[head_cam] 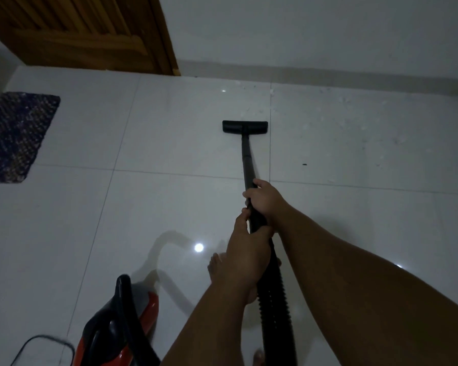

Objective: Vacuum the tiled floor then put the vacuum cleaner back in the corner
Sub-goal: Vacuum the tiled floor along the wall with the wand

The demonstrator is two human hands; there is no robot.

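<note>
While the red and black vacuum cleaner sits at the near left beside its looping black cord, the ribbed hose runs up to both fists. The left hand wraps the hose end; the right hand, just ahead, clasps the smooth black wand. The flat rectangular floor head rests on glossy white tiles, with pale crumbs scattered rightward. Open floor lies left, up to a woven mat; a wooden door and the wall's skirting edge close the far side.

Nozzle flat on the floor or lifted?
Flat, it seems: the nozzle lies against the tile with no gap showing, wand angling up to both hands.
</note>
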